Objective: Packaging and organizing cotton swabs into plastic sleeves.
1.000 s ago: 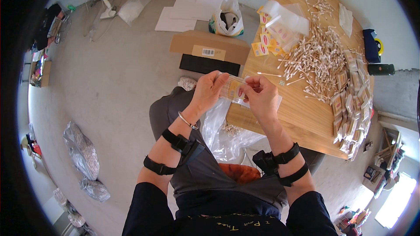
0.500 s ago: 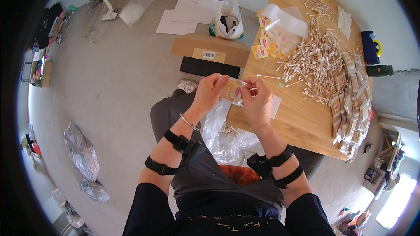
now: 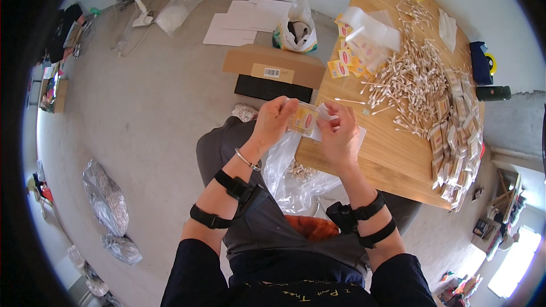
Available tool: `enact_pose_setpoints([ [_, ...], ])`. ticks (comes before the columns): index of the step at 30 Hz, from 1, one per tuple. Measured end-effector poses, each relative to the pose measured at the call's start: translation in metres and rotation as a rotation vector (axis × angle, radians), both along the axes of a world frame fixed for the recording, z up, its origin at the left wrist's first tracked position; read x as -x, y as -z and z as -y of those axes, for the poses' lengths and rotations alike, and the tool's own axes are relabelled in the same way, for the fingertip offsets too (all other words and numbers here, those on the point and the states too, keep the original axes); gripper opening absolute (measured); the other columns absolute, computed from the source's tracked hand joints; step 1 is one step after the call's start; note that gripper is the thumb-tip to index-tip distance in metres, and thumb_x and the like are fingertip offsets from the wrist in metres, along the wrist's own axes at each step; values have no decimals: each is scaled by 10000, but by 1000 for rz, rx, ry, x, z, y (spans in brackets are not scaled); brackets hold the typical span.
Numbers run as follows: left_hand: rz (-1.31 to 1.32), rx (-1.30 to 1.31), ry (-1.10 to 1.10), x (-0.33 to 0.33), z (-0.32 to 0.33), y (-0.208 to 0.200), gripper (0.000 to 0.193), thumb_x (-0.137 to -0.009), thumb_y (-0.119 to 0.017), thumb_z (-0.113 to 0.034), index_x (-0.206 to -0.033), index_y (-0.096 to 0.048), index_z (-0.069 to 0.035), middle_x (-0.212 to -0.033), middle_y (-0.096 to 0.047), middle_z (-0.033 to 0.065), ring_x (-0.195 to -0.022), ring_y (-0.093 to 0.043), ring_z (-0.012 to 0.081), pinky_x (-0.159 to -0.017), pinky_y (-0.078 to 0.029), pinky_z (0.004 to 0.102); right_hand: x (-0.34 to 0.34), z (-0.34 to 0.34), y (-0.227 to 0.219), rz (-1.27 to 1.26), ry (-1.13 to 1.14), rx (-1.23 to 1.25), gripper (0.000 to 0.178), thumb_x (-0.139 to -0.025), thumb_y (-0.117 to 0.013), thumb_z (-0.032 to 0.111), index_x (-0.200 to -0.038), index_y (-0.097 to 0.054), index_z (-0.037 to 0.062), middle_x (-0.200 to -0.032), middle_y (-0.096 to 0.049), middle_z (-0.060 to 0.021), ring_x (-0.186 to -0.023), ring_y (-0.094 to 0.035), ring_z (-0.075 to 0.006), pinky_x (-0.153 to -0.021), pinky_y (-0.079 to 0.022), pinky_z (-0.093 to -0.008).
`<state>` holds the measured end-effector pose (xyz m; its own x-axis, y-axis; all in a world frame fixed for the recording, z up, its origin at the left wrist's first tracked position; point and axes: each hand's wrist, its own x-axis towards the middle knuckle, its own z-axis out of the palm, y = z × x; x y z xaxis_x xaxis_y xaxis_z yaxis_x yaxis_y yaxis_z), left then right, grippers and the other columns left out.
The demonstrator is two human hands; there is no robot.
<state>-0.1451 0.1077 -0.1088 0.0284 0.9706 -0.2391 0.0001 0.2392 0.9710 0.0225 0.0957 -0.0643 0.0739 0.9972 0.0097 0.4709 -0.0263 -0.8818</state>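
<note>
My left hand (image 3: 275, 120) grips a small clear plastic packet (image 3: 302, 119) by its left end, thumb on top. A yellow card with a red oval shows through the plastic. Close to the packet's right end is my right hand (image 3: 339, 135), its thumb and forefinger drawn together in a pinch. A thin whitish, see-through piece (image 3: 325, 111) shows at those fingertips; whether it is a strip or the packet's flap I cannot tell. Both hands are above the wooden table's (image 3: 387, 165) near left corner. A white sheet (image 3: 359, 136) lies partly under my right hand.
A heap of cotton swabs (image 3: 412, 82) covers the table's middle, with stacked filled packets (image 3: 455, 145) along its right side. Yellow cards (image 3: 338, 69) and clear bags (image 3: 372, 37) lie at the far left. A cardboard box (image 3: 276, 59) stands beyond my hands; a plastic bag (image 3: 298, 179) hangs below.
My right hand has drawn slightly right, away from the packet's end, and the whitish piece now shows between. My left hand keeps its hold, almost still.
</note>
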Motion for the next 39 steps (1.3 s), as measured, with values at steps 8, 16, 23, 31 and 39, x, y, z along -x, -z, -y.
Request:
enact_pose_setpoints([
  [8,10,-9,-3,-1,0,-6,378,-988,-561,-337,-808,-577,-5,-631,-512,-16,-561,-438,56,-493,-376,246,-4,-1,-5,109,-110,52,446,-734,-745,25,-1157,-609,65,-936,-561,-96,-697,-595,-207,-658,-506,-332],
  [16,-66,-32,9,-1,0,-5,355,-991,-554,-295,-783,-554,-6,-611,-490,-16,-557,-437,57,-492,-377,250,1,-2,-8,160,-58,81,397,-748,-748,91,-1125,-622,89,-945,-580,-100,-763,-616,-250,-692,-511,-365],
  [23,-76,14,21,2,-2,-2,382,-986,-553,-320,-743,-525,-26,-589,-452,-20,-536,-458,60,-463,-383,261,-18,-2,3,260,-25,-165,315,-775,-693,70,-1084,-631,76,-1021,-591,-92,-967,-582,-313,-809,-489,-414],
  [31,-929,-602,-234,-13,-3,-37,214,-904,-638,-179,-1064,-612,-39,-982,-640,117,-920,-594,263,-840,-466,388,-71,-17,17,697,8,-389,122,-761,-682,124,-880,-657,115,-937,-611,-27,-944,-531,-265,-804,-451,-397],
  [39,-846,-826,257,-96,21,-37,205,-785,-685,-61,-986,-651,-68,-970,-607,73,-942,-562,302,-836,-443,410,-94,36,19,516,-71,-382,178,-776,-593,109,-942,-656,109,-1000,-588,-56,-971,-515,-288,-802,-435,-412],
])
